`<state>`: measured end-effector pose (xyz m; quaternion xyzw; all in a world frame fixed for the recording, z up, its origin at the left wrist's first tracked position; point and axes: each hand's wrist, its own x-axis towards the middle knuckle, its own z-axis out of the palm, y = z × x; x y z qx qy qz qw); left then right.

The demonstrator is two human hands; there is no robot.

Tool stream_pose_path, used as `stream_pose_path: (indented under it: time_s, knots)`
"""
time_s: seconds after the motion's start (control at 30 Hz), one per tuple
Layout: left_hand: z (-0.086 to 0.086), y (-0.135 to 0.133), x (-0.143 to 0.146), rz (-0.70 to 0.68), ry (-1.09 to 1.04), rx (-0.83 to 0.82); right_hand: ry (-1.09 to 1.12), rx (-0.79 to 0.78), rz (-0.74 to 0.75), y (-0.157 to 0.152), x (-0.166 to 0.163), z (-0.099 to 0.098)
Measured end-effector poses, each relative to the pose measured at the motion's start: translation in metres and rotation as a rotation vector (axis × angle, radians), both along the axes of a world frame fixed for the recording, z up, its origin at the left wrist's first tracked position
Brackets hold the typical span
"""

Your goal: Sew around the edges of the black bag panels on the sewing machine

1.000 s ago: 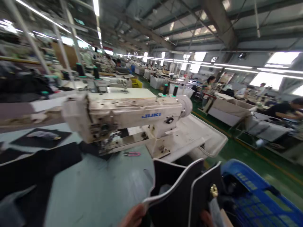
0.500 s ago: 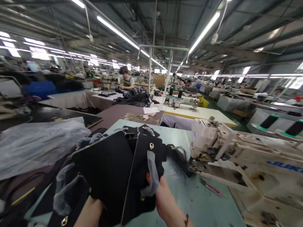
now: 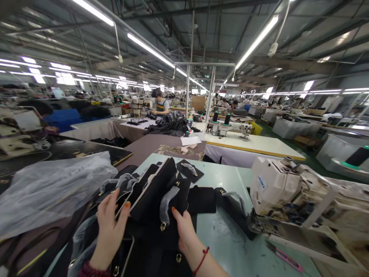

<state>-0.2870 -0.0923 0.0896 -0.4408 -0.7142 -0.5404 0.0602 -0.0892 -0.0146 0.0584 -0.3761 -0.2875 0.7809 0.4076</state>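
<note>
My left hand (image 3: pixel 111 227) is at the lower left end of a tilted black bag panel (image 3: pixel 152 188), its pale edge facing up. The thumb and fingers lie on either side of a thin panel edge there, in a loose grip. My right hand (image 3: pixel 186 232) grips a black panel beside it, thumb on top and the other fingers hidden below. That panel carries a handle (image 3: pixel 167 204) wrapped in clear film, with gold metal rings. More black panels with wrapped handles lie beneath and around both hands, overlapping on the pale green table (image 3: pixel 219 227).
A white JUKI sewing machine (image 3: pixel 276 188) stands at the right, with pink-handled thread snips (image 3: pixel 285 258) in front. One black panel (image 3: pixel 235 207) lies against the machine. Translucent plastic sheeting (image 3: pixel 57 188) covers the left side. Across the tables, a person (image 3: pixel 161 104) works near a black pile (image 3: pixel 168 125).
The panels have been lowered from upright toward the table. My left hand has moved up onto a panel edge, fingers now visible. The right hand has shifted slightly left, and the view has turned left.
</note>
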Motion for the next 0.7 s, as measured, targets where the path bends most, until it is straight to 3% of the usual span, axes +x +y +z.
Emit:
stream_pose_path:
  time_s: [0.07, 0.13, 0.27, 0.4, 0.53, 0.63, 0.7]
  knots:
    - [0.002, 0.007, 0.008, -0.122, 0.350, -0.063, -0.015, 0.051, -0.002, 0.000, 0.000, 0.002]
    - [0.006, 0.018, 0.011, -0.242, 0.509, -0.150, -0.046, 0.119, -0.002, 0.001, 0.002, 0.007]
    - [0.010, 0.047, -0.002, -0.294, 0.500, -0.335, -0.143, 0.231, 0.004, -0.004, 0.024, 0.012]
    - [0.010, 0.063, -0.015, -0.342, 0.497, -0.406, -0.256, 0.319, -0.039, -0.020, 0.069, 0.004]
    - [0.018, 0.052, -0.007, -0.339, 0.485, -0.312, -0.283, 0.291, -0.071, -0.046, 0.116, -0.016]
    - [0.025, 0.030, 0.018, -0.258, 0.527, -0.121, -0.242, 0.232, -0.097, -0.066, 0.144, -0.028]
    - [0.025, 0.013, 0.040, -0.250, 0.519, -0.040, -0.211, 0.222, -0.074, -0.076, 0.160, -0.025]
